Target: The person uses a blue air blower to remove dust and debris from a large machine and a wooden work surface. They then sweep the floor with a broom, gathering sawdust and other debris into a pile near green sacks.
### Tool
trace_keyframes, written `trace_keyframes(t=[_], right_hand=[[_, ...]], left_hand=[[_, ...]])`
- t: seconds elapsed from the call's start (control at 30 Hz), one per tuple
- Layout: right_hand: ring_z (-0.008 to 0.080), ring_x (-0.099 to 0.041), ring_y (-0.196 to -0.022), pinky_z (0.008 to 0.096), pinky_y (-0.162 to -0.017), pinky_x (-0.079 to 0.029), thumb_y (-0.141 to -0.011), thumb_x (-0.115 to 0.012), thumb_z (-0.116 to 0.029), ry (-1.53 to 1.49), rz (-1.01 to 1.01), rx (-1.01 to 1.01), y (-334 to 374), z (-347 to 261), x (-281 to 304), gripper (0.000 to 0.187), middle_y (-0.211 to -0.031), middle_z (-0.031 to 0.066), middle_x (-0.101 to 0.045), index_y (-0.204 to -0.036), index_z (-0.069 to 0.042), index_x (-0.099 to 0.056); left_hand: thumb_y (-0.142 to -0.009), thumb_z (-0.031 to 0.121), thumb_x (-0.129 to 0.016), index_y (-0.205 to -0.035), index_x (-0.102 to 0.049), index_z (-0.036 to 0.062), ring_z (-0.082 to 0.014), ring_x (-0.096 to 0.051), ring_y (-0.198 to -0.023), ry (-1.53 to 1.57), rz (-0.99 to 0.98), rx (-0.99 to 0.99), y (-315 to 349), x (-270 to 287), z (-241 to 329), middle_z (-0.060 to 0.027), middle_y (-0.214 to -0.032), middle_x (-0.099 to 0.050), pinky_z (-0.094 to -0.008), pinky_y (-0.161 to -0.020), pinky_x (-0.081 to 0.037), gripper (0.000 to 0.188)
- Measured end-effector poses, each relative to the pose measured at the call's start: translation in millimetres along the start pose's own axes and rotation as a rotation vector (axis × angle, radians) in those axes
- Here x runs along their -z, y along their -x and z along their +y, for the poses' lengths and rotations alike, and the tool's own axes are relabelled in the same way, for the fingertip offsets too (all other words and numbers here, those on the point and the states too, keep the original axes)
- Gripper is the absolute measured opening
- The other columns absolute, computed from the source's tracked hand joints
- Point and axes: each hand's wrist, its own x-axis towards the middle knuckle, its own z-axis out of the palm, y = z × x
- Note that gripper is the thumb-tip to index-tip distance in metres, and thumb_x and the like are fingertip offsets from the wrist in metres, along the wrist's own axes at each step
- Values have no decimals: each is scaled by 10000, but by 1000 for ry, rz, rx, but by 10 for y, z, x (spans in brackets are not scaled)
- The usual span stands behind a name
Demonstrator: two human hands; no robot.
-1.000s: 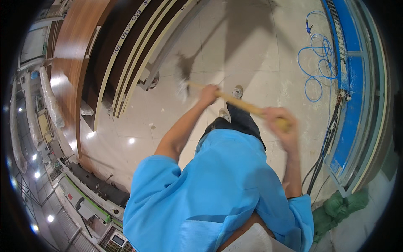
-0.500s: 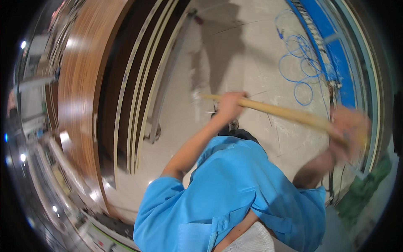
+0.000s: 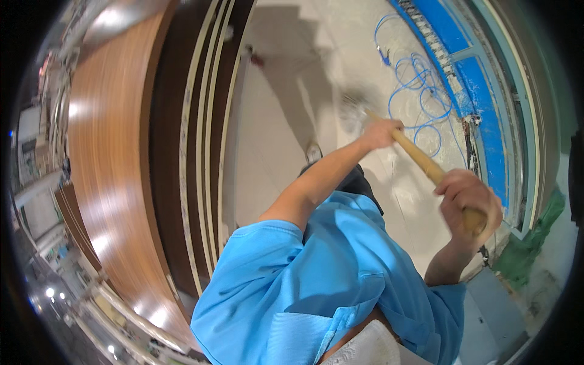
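Both my hands are wrapped round the thick yellowish wooden handle (image 3: 418, 157) of a broom. My left hand (image 3: 382, 134) grips it lower down, close to the broom's head (image 3: 358, 108), which is smeared by motion just above the floor. Higher up, my right hand (image 3: 467, 199) is closed round the handle near its rounded top end. The handle slants from the right hand down and away to the left.
At the left stands a stack of wood-grain boards (image 3: 112, 176) with pale edges. A coiled blue hose (image 3: 418, 91) lies on the tiled floor (image 3: 267, 121), beside a blue machine frame (image 3: 486, 121). Green cloth (image 3: 529, 255) hangs at the lower right. My shoe (image 3: 313, 153) shows below.
The broom's head has swung right and away from the boards, toward the blue hose. My left hand moved right and forward; my right hand came left and lower, tilting the handle more steeply.
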Motion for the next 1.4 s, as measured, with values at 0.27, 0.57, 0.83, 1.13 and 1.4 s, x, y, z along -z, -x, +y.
trace_keyframes(t=[0.27,0.57,0.83,1.13,1.4], right_hand=[[221,-596,-688,353,-618,-467,-762,-621,-100,195,537,371,-313,-146,1057,72,-711,84,-609,-737,-46,-581],[209,-658,-926,319,-822,-492,-872,-648,-103,-395,660,-526,-1846,2558,-237,92,-951,121,-713,-931,-33,-654],[196,-591,-749,332,-755,-462,-896,-606,-145,284,1011,-567,-3217,2213,393,170,-787,110,-634,-838,11,-640],[278,-631,-668,430,-653,-523,-914,-518,-232,988,-30,8,-4945,1498,515,268,-780,195,-635,-863,8,-627],[213,-611,-960,355,-865,-473,-950,-571,-162,292,835,-690,-5060,3600,-663,163,-991,102,-652,-1016,-51,-672]], left_hand=[[-712,103,-667,-1066,-604,166,-368,-639,-868,-187,-67,-562,-890,1150,1145,-119,-847,-661,-478,-754,-496,365],[-729,241,-757,-1167,-614,209,-298,-655,-970,-799,-245,-101,-3214,3034,-810,-76,-948,-708,-438,-835,-521,462],[-786,339,-686,-1106,-655,196,-340,-651,-945,-416,-535,-456,-4451,2111,-473,-131,-972,-685,-465,-821,-501,352],[-749,203,-631,-876,-608,161,-336,-650,-690,77,-545,-702,-4833,2829,514,-89,-714,-639,-469,-656,-501,136],[-809,166,-645,-1122,-657,230,-286,-675,-841,-521,-289,-271,-6025,5076,-1569,-84,-839,-697,-423,-784,-523,320]])
